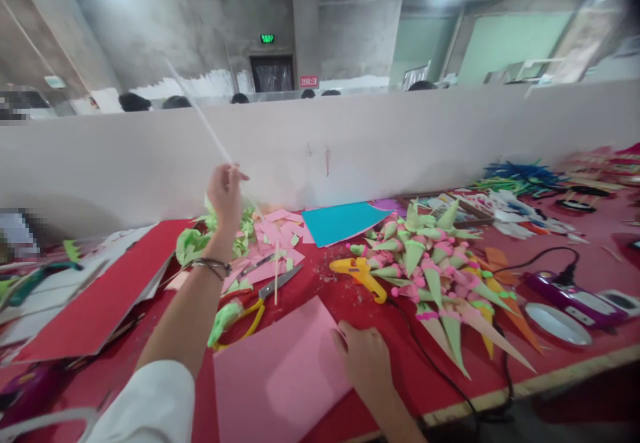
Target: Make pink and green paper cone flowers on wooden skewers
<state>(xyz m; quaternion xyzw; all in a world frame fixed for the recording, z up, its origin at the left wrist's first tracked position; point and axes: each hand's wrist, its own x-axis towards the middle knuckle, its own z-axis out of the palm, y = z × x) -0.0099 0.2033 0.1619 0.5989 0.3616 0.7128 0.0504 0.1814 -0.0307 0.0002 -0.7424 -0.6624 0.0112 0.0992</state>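
Observation:
My left hand (226,193) is raised in front of the white partition, fingers closed around a long, thin, translucent whitish stick (203,119) that slants up to the left. Low at the front, my right hand (367,356) has its fingers closed at the right edge of a pink sheet (285,369). Just behind the sheet lie yellow-handled scissors (267,296) and a thin pale stick (277,273). A yellow glue gun (359,275) rests on the red table, right of the scissors, its black cord running toward the front edge.
Pale green and pink cone-shaped pieces (435,263) are piled on the right. Pink scraps (275,233) and a blue sheet (345,221) lie against the partition (380,136). On the left is a red board (110,289); far right, a purple power strip (575,299) and a white oval dish (559,324).

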